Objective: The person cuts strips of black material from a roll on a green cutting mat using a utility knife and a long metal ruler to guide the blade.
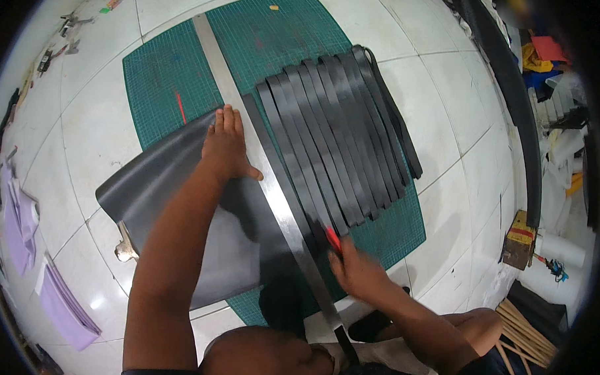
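Observation:
My left hand (pixel 227 149) lies flat with its fingers stretched out. It presses on a black sheet (pixel 167 166) that looks like leather or vinyl, and its thumb reaches onto the long metal ruler (pixel 274 195). My right hand (pixel 361 272), slightly blurred, is closed round a red cutter knife (pixel 333 240) just right of the ruler's near part; its blade cannot be made out. A narrow black strip (pixel 266 132) runs along the ruler's right edge. Further right, several cut black strips (pixel 331 133) lie side by side, overlapping. Beneath everything spreads a green cutting mat (pixel 281 29).
White tiles (pixel 435 90) surround the mat. A metal clip (pixel 124 243) sits at the sheet's left edge. Folded lilac cloth (pixel 65 308) lies at left. A long black roll (pixel 508 94), a yellowish block (pixel 518 241) and wooden sticks (pixel 526 331) are at right.

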Demonstrator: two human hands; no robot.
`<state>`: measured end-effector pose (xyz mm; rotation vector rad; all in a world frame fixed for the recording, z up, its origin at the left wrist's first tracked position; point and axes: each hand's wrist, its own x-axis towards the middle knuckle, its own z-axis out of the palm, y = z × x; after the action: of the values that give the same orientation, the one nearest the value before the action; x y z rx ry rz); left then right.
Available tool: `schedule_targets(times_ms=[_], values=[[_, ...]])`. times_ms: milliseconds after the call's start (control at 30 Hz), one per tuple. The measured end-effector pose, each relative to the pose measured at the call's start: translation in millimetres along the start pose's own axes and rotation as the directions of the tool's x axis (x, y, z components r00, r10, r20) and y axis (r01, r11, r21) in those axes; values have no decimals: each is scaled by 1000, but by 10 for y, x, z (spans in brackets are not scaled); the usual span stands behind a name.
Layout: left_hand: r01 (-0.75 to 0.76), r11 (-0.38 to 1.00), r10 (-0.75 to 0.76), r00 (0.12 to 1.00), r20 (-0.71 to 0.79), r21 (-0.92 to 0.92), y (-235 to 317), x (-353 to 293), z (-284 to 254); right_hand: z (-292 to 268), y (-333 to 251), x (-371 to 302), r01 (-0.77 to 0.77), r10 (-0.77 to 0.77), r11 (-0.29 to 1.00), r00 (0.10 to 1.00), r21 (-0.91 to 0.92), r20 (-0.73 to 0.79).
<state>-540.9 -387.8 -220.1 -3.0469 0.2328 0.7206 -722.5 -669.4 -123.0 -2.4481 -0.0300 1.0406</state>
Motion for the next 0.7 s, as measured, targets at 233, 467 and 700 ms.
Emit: schedule_targets(times_ms=[233,467,700], values=[[-36,999,36,999,6,-29,74,48,-21,-198,-892,1953,228,-217,974,921,-3,-325],[-13,1000,12,995,97,9,33,34,-64,-215,-1316,2460,197,-183,980,944,24,-274],[-16,1000,16,1000,9,11,68,-7,-67,-331,-1383,2663,199,-205,979,965,-56,-165]])
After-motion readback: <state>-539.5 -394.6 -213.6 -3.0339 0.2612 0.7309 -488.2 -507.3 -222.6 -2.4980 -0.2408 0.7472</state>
